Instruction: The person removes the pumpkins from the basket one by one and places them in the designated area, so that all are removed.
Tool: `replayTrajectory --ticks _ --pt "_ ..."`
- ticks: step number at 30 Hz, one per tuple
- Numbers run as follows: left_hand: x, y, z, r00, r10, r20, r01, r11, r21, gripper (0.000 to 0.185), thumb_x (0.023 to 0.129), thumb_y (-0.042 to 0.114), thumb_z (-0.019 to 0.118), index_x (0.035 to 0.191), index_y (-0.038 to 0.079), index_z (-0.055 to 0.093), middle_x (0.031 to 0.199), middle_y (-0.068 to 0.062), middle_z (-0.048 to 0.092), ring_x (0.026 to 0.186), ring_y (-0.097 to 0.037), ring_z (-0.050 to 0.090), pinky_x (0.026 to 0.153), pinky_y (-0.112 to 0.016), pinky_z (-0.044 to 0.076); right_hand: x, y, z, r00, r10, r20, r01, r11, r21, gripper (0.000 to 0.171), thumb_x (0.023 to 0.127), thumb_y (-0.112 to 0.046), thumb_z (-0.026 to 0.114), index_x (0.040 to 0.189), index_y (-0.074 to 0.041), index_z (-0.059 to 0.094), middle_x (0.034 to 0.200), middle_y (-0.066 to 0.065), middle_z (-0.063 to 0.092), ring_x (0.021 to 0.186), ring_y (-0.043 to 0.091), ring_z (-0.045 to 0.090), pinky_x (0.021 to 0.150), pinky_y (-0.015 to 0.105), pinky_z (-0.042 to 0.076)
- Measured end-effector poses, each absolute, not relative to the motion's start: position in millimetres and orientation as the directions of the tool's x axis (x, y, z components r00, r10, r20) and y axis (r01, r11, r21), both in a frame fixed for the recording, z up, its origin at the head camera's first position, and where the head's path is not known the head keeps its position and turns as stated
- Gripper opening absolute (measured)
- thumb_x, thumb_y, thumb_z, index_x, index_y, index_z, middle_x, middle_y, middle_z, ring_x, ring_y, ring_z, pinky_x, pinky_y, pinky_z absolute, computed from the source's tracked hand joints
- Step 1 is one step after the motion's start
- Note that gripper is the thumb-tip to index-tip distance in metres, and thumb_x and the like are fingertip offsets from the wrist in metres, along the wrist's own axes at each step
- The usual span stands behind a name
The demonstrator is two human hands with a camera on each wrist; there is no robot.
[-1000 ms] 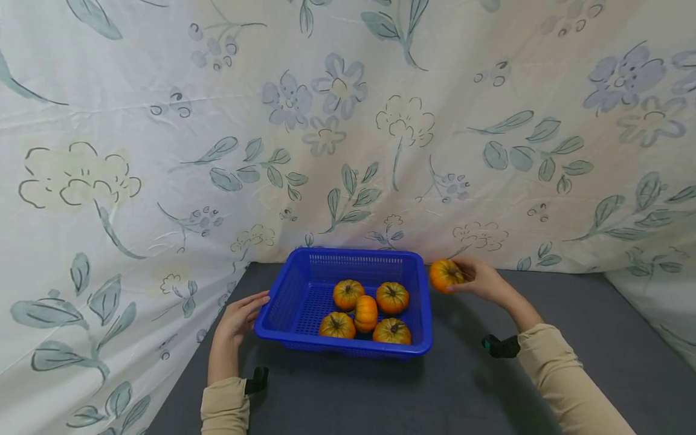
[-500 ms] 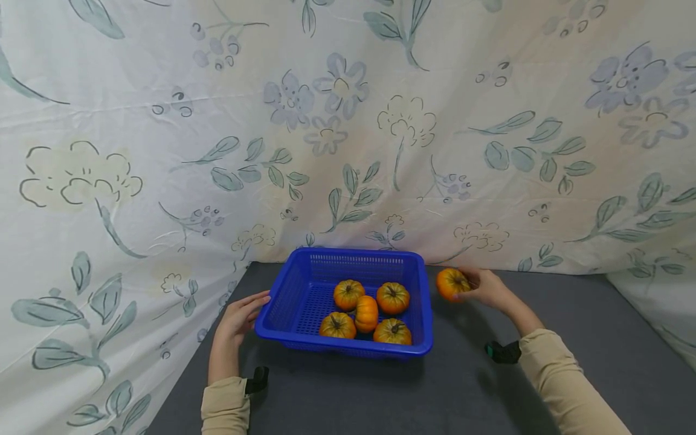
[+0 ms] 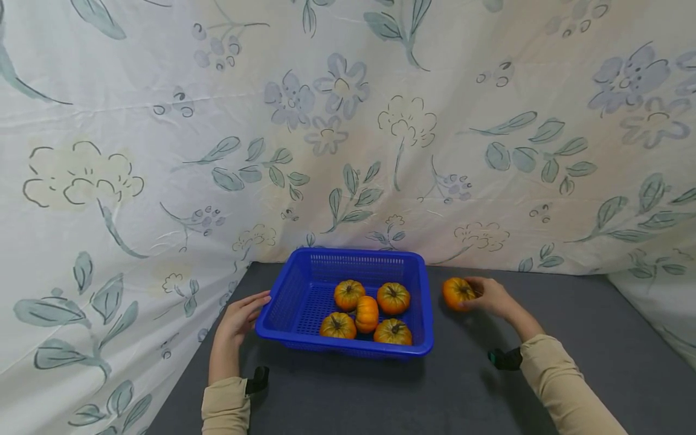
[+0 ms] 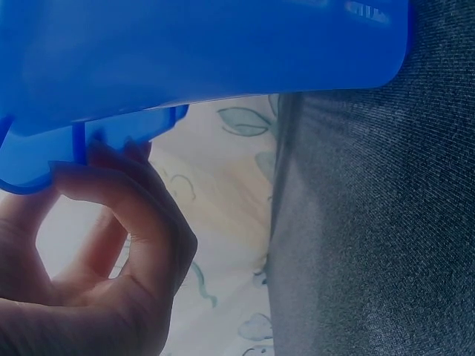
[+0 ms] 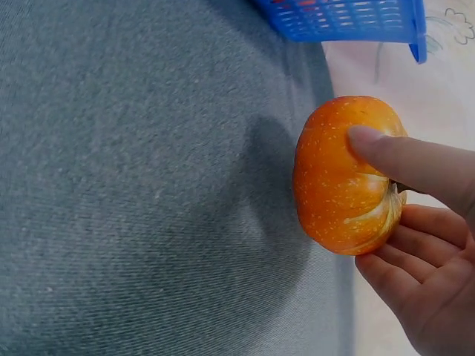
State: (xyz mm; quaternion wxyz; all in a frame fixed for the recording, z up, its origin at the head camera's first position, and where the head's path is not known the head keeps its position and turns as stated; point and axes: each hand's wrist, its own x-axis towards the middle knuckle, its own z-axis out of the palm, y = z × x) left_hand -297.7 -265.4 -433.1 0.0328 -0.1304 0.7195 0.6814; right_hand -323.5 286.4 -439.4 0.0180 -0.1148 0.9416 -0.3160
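Observation:
At the right of the head view, my right hand [image 3: 492, 297] holds a small orange pumpkin [image 3: 457, 294] just right of the blue basket [image 3: 348, 345]. In the right wrist view the thumb [image 5: 378, 148] presses one side of that pumpkin [image 5: 338, 178], the other fingers lie behind and below it, and its shadow falls on the dark cloth. My left hand [image 3: 236, 320] grips the basket's left rim, its bent fingers [image 4: 137, 208] and thumb at the rim's edge in the left wrist view. Inside the basket, toward its right half, sit several similar pumpkins [image 3: 337, 326], one lying on its side.
A dark grey tabletop [image 3: 380, 399] carries the basket. Behind and along the left, a white floral curtain [image 3: 348, 199] hangs down to the table's edge. Black straps with small cameras [image 3: 505, 359] sit at both wrists.
My right hand has carried the pumpkin slightly right and down, away from the basket's right rim toward the table. The left hand and the basket have stayed in place.

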Motion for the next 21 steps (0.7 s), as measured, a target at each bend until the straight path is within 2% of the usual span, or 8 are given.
replayTrajectory --ticks 21 --pt "-299.2 -265.4 -436.0 -0.965 -0.147 -0.219 -0.226 0.034 0.974 0.058 0.086 0.026 0.076 0.136 0.003 0.057 0.103 0.008 0.069 0.088 -0.009 0.067 0.077 -0.027 0.054 -323.1 291.9 -448.8 -0.974 -0.226 0.023 -0.197 0.789 -0.583 0.078 0.082 -0.024 0.078 0.136 0.019 0.041 0.135 0.041 0.045 0.123 0.056 0.046 0.099 0.061 0.042"
